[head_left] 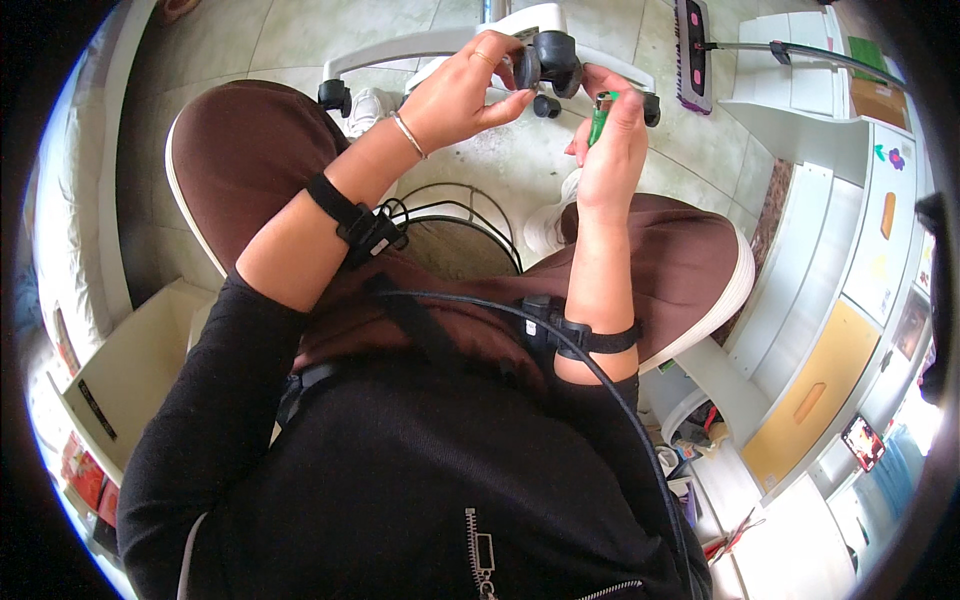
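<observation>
In front of me, at the top of the view, a white chair base [430, 45] spreads its legs, with black casters at their ends. My left hand [462, 92] grips the near black caster [556, 58], its thumb and fingers around the left-hand wheel. A green lighter [599, 118] with a dark metal top is closed in my right hand [612, 155]. It points up, just below and to the right of that caster. My right fingers reach up close to the caster's right side; whether they touch it I cannot tell. No flame shows.
A floor brush [692, 60] with a long pole lies at the upper right, near white shelving [790, 85]. Cabinets with a yellow drawer [815, 395] line the right side. Between my legs, black cable [470, 190] loops over a round dark seat [450, 250]. An off-white box [130, 365] stands left.
</observation>
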The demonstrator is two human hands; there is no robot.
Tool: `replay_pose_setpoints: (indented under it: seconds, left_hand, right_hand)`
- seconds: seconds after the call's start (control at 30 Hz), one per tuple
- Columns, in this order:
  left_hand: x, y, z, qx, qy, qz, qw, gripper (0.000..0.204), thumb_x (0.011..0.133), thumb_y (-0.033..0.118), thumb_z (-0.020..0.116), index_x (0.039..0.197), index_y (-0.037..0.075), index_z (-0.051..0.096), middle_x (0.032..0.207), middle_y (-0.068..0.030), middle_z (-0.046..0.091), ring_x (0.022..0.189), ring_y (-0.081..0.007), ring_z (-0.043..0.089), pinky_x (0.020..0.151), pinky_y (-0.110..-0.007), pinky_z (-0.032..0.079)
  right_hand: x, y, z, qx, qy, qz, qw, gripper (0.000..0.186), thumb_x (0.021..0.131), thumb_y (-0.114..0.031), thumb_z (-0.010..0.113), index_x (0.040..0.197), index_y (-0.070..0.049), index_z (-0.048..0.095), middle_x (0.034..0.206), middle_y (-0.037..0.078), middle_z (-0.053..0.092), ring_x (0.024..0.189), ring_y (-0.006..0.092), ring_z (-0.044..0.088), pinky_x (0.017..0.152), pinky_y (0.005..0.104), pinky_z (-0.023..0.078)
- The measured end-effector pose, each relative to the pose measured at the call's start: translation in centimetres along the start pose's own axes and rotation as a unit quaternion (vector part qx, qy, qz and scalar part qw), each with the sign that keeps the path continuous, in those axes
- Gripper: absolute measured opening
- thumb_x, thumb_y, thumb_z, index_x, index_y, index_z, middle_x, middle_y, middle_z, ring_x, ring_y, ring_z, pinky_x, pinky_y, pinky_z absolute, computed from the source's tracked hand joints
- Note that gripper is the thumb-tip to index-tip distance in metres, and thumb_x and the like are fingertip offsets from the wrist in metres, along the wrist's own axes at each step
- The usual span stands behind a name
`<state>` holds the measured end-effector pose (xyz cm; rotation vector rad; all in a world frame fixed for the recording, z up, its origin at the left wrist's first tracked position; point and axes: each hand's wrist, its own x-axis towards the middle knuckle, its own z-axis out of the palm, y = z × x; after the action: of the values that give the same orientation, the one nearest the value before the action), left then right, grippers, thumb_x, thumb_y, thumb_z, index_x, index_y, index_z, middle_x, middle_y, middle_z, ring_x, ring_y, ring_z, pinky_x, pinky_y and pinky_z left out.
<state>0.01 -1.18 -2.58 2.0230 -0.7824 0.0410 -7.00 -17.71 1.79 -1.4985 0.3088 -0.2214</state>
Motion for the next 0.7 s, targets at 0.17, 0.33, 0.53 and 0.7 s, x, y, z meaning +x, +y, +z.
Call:
replay_pose_setpoints:
  seconds: [0.17, 0.33, 0.53, 0.7]
  left_hand:
    - [-0.1, 0.8, -0.5, 0.048, 0.017, 0.019, 0.999, 0.053, 0.076, 0.013, 0.072, 0.121, 0.004, 0.045, 0.114, -0.0104, 0.054, 0.083, -0.0188, 0.062, 0.071, -0.030, 0.051]
    - [-0.3, 1.2, -1.0, 0.055, 0.007, 0.006, 0.998, 0.057, 0.076, 0.012, 0.072, 0.127, 0.011, 0.046, 0.111, -0.0094, 0.057, 0.085, -0.0200, 0.064, 0.071, -0.032, 0.052]
    - [-0.5, 1.3, -1.4, 0.098, 0.008, -0.005, 0.995, 0.053, 0.076, 0.011, 0.070, 0.126, 0.016, 0.052, 0.111, -0.0083, 0.062, 0.083, -0.0225, 0.067, 0.071, -0.034, 0.053]
    - [-0.6, 1.6, -2.3, 0.093, -0.026, -0.013, 0.995, 0.057, 0.077, 0.016, 0.069, 0.130, 0.018, 0.048, 0.115, -0.0086, 0.061, 0.084, -0.0242, 0.066, 0.071, -0.036, 0.053]
  right_hand:
    - [0.1, 1.2, 0.7, -0.022, 0.070, 0.036, 0.997, 0.042, 0.082, -0.036, 0.069, 0.105, -0.002, 0.056, 0.090, 0.002, 0.058, 0.062, 0.0050, 0.047, 0.048, 0.0210, 0.038]
    - [-0.2, 2.3, 1.1, 0.047, -0.021, 0.259, 0.964, 0.039, 0.084, -0.040, 0.066, 0.096, -0.003, 0.060, 0.075, -0.002, 0.057, 0.046, 0.0037, 0.034, 0.050, 0.0252, 0.038]
    - [0.0, 3.3, 1.9, 0.117, 0.002, 0.238, 0.964, 0.031, 0.088, -0.033, 0.062, 0.097, -0.004, 0.061, 0.077, 0.000, 0.062, 0.045, 0.0036, 0.033, 0.047, 0.0240, 0.037]
    - [0.0, 3.3, 2.1, 0.119, -0.026, 0.254, 0.960, 0.029, 0.088, -0.030, 0.063, 0.098, -0.003, 0.060, 0.079, 0.000, 0.063, 0.044, 0.0034, 0.033, 0.045, 0.0229, 0.034]
